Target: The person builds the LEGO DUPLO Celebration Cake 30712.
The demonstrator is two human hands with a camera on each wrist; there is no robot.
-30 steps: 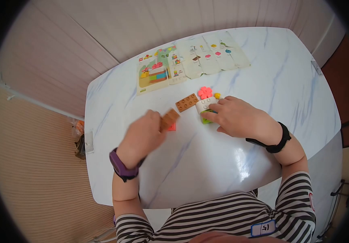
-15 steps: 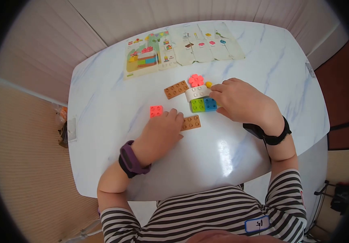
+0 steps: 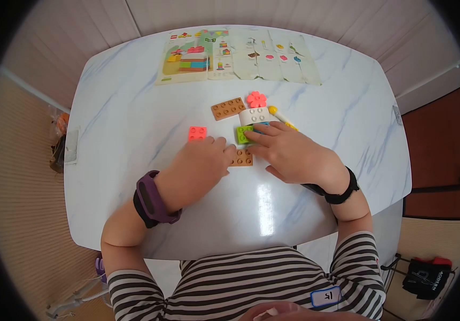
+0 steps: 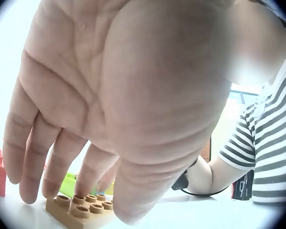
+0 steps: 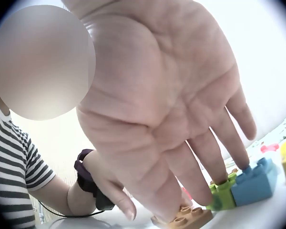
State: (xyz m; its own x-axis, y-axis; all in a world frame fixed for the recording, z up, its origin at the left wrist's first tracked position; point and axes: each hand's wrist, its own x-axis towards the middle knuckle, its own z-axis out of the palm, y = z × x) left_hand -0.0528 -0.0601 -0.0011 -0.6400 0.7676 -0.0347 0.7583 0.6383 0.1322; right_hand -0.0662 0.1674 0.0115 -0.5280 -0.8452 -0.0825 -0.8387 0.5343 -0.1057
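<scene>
Brown brick (image 3: 244, 157) near green brick (image 3: 243, 135)

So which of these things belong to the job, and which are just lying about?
Seemingly part of the job:
green brick
blue brick
coral brick
white piece
nearer brown brick
farther brown brick
flower
yellow-tipped stick
printed sheet

Probably just lying about:
plastic bag, far left
black-and-red item, lower right

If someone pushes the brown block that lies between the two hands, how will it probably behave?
The brown block should stay stiff, as its edges look straight and molded. Being low and wide, it would probably slide on the shiny table rather than tip. Its raised studs may give fingertips some grip.
</scene>
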